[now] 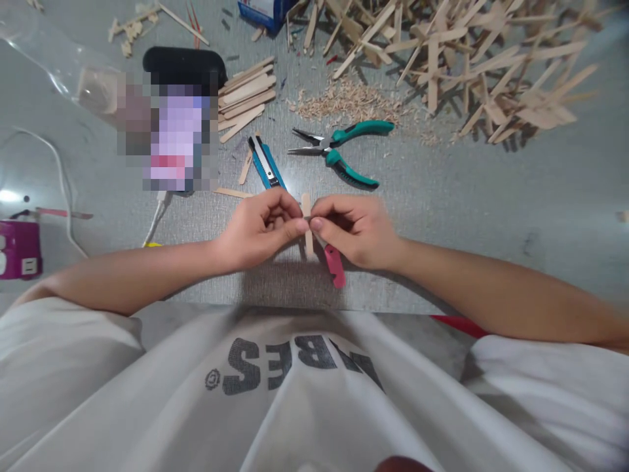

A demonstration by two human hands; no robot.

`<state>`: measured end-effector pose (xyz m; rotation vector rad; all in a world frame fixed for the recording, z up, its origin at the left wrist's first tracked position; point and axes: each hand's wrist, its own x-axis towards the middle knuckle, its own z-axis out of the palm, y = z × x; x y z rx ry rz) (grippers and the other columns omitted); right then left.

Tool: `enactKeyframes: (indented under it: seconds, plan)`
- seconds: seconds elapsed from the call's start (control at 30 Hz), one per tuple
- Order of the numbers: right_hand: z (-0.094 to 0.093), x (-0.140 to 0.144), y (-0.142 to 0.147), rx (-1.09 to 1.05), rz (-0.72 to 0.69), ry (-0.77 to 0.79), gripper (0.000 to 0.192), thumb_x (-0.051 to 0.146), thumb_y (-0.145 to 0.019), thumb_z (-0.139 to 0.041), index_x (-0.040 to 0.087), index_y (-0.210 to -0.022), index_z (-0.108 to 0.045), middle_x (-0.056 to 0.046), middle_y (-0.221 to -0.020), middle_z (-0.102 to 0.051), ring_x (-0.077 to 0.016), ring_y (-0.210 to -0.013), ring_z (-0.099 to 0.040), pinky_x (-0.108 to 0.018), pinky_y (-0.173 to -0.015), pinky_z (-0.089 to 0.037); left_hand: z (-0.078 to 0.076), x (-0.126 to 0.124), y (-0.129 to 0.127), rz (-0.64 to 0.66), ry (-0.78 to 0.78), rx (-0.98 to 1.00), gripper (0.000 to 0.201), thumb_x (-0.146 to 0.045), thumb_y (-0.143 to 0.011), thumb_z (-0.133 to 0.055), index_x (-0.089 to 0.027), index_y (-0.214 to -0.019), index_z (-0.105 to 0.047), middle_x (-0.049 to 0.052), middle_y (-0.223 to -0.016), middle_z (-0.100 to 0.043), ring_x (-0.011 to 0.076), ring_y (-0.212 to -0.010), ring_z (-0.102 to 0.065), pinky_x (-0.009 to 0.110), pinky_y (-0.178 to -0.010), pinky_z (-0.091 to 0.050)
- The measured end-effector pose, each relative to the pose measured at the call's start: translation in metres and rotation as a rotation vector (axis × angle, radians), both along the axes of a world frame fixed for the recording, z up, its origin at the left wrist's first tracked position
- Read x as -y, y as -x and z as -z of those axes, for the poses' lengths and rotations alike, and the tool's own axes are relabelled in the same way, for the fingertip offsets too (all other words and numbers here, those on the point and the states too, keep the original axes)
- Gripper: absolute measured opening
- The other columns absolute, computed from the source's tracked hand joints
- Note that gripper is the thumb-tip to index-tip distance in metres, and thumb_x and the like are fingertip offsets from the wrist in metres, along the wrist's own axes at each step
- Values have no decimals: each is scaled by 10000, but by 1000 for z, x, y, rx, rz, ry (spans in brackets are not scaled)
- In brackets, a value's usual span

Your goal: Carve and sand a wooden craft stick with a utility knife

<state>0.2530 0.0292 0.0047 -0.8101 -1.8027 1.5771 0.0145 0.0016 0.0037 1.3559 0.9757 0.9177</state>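
Note:
Between my fingertips stands a short wooden craft stick (309,244), pointing away from me just above the table. My left hand (260,229) pinches it from the left, with thumb and forefinger closed at its middle. From the other side my right hand (361,229) pinches at the same spot. Whether a small second piece crosses the stick there is hidden by the fingertips. Below the right fingers shows a pink notched handle (336,267); its upper end is covered by the hand. A blue utility knife (266,162) lies just beyond my left hand.
Green-handled long-nose pliers (327,144) lie open beyond my hands. Loose craft sticks (250,92) sit beside a phone (177,137) and a black case (184,65). Wood shavings (348,101) and a large stick pile (472,59) cover the back right. A purple box (19,249) stands left.

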Motion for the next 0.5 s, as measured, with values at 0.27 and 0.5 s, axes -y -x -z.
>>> enactKeyframes:
  seconds: [0.27,0.5]
  plan:
    - [-3,-5,-6,35,-82,-61,165,284,-1060,-821,234,-912,-767,50,-679,-682,-107,-549,-534,-261,-511,-382,0,-2,0,-61,20,99,442,-583,-1027,-958,-212,-949,-730,1,-720,-760,106,-485,-669,214,-431,-490]
    - [20,-25,-19,-69,310,-110,462,703,-1096,-836,273,-930,-799,16,-720,-681,-153,-600,-536,-315,-547,-411,-3,-8,0,-198,74,265,665,-688,-855,-1082,-244,-822,-588,-19,-672,-769,123,-408,-671,196,-341,-504]
